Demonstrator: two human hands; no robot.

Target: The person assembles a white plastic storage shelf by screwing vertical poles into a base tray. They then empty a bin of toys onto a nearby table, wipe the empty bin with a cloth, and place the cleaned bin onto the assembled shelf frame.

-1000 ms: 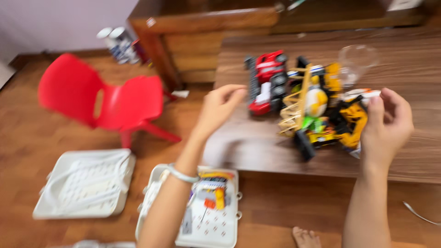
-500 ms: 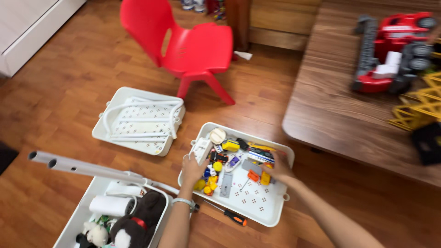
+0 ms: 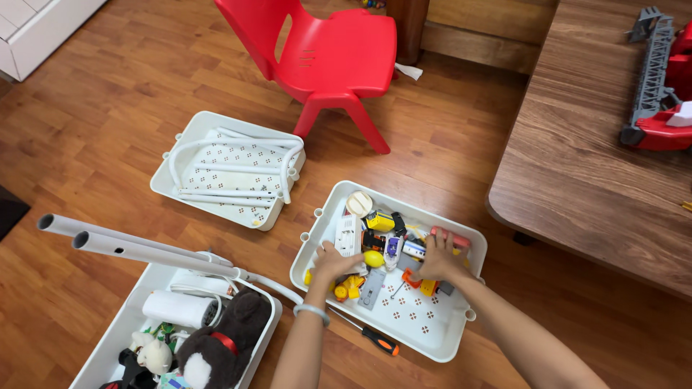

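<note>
As seen from a head-worn camera looking down: both bare hands inside a white perforated tray (image 3: 425, 338) of small toys on the wooden floor (image 3: 101, 108). Left hand (image 3: 333, 261), a pale bangle (image 3: 311, 311) on the wrist, flat at the tray's near-left edge, fingers loosely spread over the jumble, touching a white ribbed piece (image 3: 347, 236) and lying just beside a yellow ball (image 3: 373, 258); no clear grasp on anything. Right hand (image 3: 436, 261) in the middle of the tray, fingers bent down onto the toys, tips on a pink bar (image 3: 453, 238) near the far rim; whether closed around any piece, impossible to tell. Between the hands: a white-and-purple toy car (image 3: 392, 248), a yellow-and-black block (image 3: 379, 221), a grey strip (image 3: 372, 288); orange pieces (image 3: 421, 283) under the right palm; a round cream cap (image 3: 360, 203) in the far corner. An orange-handled screwdriver (image 3: 375, 338) on the floor, touching the tray's near edge. To the left, a second white tray (image 3: 176, 189) with white bent tubes (image 3: 238, 169). Lower left, a third white tray (image 3: 122, 328) with a dark plush animal (image 3: 223, 335), a white roll (image 3: 179, 308) and two long grey pipes (image 3: 130, 245) jutting out. Behind, a red plastic chair (image 3: 324, 50). Right, a wooden table (image 3: 577, 180) with a red toy truck (image 3: 663, 115) and its grey ladder (image 3: 651, 65).
</note>
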